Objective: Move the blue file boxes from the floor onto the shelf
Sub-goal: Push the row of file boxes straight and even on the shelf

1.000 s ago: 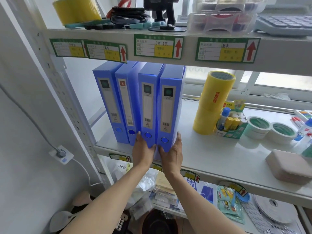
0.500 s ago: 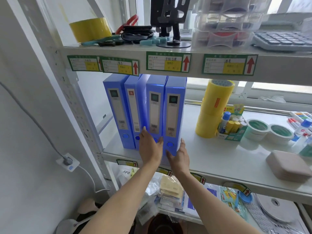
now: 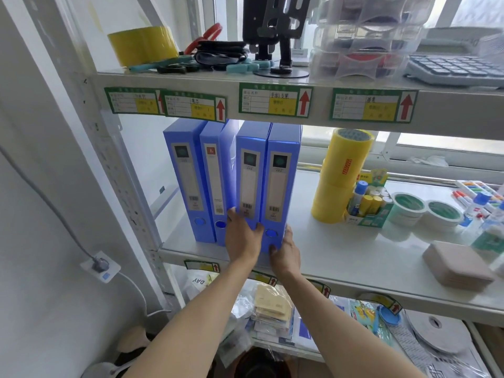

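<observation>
Several blue file boxes stand upright, spines toward me, at the left end of the white middle shelf [image 3: 341, 255]. My left hand [image 3: 242, 238] lies over the lower spine of the third box [image 3: 251, 173], fingers curled round its left edge beside the second box [image 3: 214, 181]. My right hand [image 3: 286, 252] grips the bottom right corner of the rightmost box [image 3: 281, 181], thumb on the spine. The leftmost box [image 3: 185, 181] is untouched. No box on the floor is in sight.
Right of the boxes stand a stack of yellow tape rolls [image 3: 341, 181], a glue-stick carton [image 3: 365, 208], white tape rolls [image 3: 409, 208] and a tan pad [image 3: 458, 266]. The labelled upper shelf [image 3: 272, 118] hangs just above the boxes. The rack post [image 3: 122, 173] bounds the left.
My left hand has slid up onto the third box's spine and my right hand to the rightmost box's corner. The two right boxes sit slightly further back. My view has tilted upward.
</observation>
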### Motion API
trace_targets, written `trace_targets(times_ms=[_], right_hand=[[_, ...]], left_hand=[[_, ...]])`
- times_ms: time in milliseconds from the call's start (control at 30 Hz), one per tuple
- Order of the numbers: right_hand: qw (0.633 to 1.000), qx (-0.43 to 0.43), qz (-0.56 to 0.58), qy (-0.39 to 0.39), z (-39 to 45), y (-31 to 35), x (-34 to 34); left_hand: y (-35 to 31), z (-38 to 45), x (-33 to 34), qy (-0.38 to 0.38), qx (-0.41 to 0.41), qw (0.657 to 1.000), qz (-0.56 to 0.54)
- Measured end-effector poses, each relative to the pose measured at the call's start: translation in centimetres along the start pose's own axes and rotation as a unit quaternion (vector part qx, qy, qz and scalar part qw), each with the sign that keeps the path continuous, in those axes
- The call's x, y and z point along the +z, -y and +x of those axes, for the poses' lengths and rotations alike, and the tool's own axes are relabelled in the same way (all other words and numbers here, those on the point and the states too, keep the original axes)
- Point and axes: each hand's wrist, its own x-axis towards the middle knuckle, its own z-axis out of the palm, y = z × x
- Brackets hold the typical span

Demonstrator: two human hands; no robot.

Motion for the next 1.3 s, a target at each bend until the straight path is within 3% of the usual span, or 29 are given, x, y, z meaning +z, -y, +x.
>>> trace_targets(times_ms=[100,233,400,500,633,800,933,1067,1300], right_hand=[[1.000,0.008,0.006,0.003,-0.4,-0.1,-0.3],[0.996,0.049,0.058,-0.051,-1.2,-0.7,-0.2],[0.986,0.073,0.080,-0.126,-3.0,-1.1,0.6],[0.988,0.069,0.074,-0.113,-3.4,-0.8,1.0],[0.997,0.037,0.042,-0.056,-2.1,-0.3,0.5],[0.999,0.026,0.020,0.017,-0.1,-0.9,0.1],[1.000,-0.005,0.014,0.027,2.7,-3.0,1.1],[0.999,-0.038,0.013,0.022,3.7,-3.4,1.5],[0.998,-0.049,0.033,0.003,2.5,-1.6,1.0]], left_hand=[[0.5,-0.7,-0.4,-0.006,0.015,1.000,-0.005],[2.3,-2.0,-2.1,-0.105,0.040,0.994,-0.012],[2.9,-0.1,-4.6,-0.146,-0.039,0.987,-0.047],[2.9,1.2,-5.8,-0.109,-0.097,0.985,-0.092],[5.3,3.9,-6.4,-0.004,-0.140,0.984,-0.110],[8.8,6.4,-8.0,0.152,-0.072,0.961,-0.221],[9.7,8.5,-8.7,0.261,-0.047,0.941,-0.212],[9.9,9.6,-8.3,0.287,-0.050,0.933,-0.213],[9.1,9.1,-7.7,0.266,-0.023,0.944,-0.195]])
